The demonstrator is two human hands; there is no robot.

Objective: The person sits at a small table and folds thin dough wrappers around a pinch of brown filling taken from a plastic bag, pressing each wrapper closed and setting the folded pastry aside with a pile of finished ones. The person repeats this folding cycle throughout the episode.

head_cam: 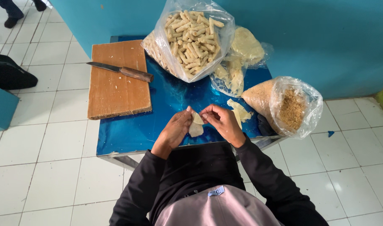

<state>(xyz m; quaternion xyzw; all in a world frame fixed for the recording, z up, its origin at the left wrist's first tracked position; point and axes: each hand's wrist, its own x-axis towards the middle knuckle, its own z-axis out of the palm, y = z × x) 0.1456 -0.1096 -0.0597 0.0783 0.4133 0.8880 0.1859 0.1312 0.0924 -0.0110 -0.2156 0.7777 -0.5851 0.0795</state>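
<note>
Over blue table (128,134), hands pinching dough wrapper (196,124), crumb bag (290,106) beside

Blue table (128,134), cutting board (116,88), three bags (191,42)

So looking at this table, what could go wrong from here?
The crumb bag sits at the table's right corner with its open mouth past the edge, so it could tip and spill. The knife lies loose on the cutting board, blade towards the outer edge. The thin wrapper between both hands might tear.
</note>
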